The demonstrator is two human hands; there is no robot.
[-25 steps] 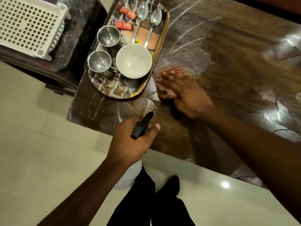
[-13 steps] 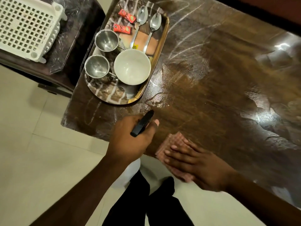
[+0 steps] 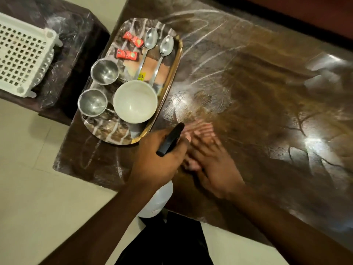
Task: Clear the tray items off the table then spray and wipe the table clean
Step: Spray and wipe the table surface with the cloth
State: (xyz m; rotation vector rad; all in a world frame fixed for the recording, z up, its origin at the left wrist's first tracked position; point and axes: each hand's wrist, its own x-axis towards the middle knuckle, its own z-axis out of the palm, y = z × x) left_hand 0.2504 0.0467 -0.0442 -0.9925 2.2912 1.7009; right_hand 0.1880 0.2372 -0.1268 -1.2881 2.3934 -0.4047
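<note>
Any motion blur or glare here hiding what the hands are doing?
Head view: the right hand is smeared by motion blur, so whatever lies under it is unclear; the left hand gripping the spray bottle is sharp; glare patches wash out parts of the table; the tray is crisp.

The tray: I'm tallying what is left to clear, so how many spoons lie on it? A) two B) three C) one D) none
A: a spoon and a second spoon lie side by side at the far end of the tray.
</note>
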